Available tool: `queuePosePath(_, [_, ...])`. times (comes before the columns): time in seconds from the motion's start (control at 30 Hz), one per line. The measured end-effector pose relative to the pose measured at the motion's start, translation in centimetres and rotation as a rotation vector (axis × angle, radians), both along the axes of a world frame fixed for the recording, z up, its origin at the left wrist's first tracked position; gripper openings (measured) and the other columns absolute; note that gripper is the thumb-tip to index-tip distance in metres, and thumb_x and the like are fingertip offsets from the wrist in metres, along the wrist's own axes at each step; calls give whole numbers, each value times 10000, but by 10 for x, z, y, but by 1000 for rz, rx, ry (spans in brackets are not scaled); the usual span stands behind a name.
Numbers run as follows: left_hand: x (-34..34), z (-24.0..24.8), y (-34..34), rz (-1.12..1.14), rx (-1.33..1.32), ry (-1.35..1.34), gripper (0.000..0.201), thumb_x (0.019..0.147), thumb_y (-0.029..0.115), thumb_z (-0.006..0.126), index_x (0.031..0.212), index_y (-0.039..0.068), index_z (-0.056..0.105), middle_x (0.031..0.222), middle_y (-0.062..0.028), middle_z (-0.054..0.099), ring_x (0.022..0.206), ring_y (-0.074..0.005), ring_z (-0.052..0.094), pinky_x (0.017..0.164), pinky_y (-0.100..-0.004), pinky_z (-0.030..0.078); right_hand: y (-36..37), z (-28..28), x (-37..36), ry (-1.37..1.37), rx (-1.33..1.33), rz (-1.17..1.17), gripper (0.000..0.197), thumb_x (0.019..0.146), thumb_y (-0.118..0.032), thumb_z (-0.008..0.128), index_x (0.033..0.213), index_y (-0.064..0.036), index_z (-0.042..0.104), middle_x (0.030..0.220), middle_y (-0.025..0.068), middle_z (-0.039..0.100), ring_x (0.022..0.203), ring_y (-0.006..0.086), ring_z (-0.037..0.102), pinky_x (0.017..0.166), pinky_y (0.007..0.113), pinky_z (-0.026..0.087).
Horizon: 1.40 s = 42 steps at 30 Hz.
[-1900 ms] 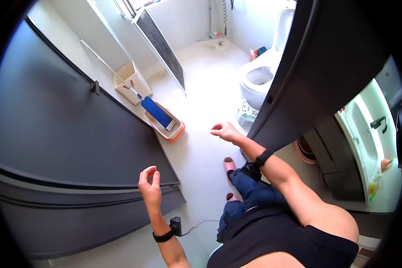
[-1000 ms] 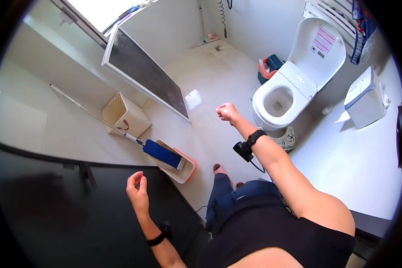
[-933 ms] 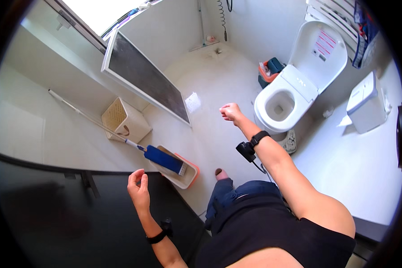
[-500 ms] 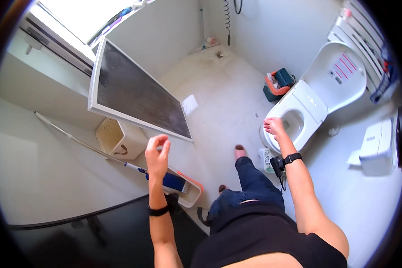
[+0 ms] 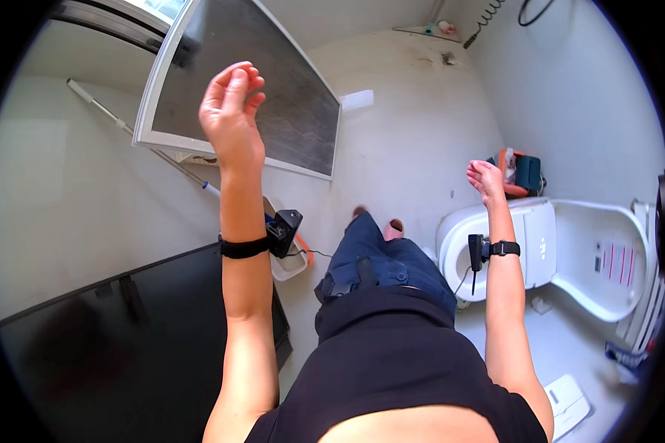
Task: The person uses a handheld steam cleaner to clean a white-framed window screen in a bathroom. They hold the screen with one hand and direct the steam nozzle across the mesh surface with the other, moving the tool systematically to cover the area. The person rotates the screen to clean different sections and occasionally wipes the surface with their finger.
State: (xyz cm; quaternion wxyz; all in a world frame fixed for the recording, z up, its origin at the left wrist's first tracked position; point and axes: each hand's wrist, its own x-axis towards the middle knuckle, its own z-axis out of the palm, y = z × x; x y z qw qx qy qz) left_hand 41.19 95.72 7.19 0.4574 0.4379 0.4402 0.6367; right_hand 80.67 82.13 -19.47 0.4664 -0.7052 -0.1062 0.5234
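My left hand (image 5: 233,103) is raised in front of a white-framed panel with dark mesh (image 5: 288,96), like a window screen. Its fingers are loosely bent and apart, with nothing in them; no contact with the panel shows. The panel leans at a slant by the window side. My right hand (image 5: 486,181) hangs empty beside the white toilet (image 5: 458,229), fingers loosely curled. Black straps with small devices circle both wrists. Just beyond the right hand stands an orange and dark green bucket (image 5: 526,176).
A long pole (image 5: 100,105) leans at the left wall, partly behind the panel. A white bin with an orange rim (image 5: 292,267) is half hidden by my left arm. A glossy black surface (image 5: 140,347) fills the lower left. The toilet lid (image 5: 598,258) is up.
My view has turned, so the toilet and panel sit at new angles. My left hand has moved up and forward, now overlapping the panel. My right hand has shifted past the toilet bowl toward the bucket.
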Motion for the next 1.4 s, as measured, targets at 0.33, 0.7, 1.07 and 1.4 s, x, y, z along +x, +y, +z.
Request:
queuePosePath(0.33, [45,59,89,-154,213,-397,209,907,122,502,1030,-45,533,960,-134,575,866,-210,546,694,-293,445,119,18,59,-44,-5,107,199,855,-193,599,971,-32,600,875,50,622,802,137,594,705,266,489])
queuePosePath(0.7, [194,119,175,-363,237,-442,246,902,158,503,1038,-37,567,950,-124,594,847,-191,572,674,-280,436,129,31,235,-81,-76,-21,192,855,-167,590,978,-21,597,859,48,619,739,119,592,641,233,487])
queuePosePath(1.07, [406,87,235,-99,-5,-67,187,897,131,513,1032,17,574,954,-70,592,855,-130,552,693,-232,434,326,-18,491,-1082,92,441,339,708,-164,685,1009,-25,618,980,169,615,915,320,587,816,381,469])
queuePosePath(1.4, [450,-14,271,34,-541,38,153,887,115,551,1021,57,596,913,-21,620,787,-83,590,674,-194,478,600,107,593,-2118,208,1122,362,783,-72,500,1144,-44,518,1315,137,419,1281,257,344,1057,435,281])
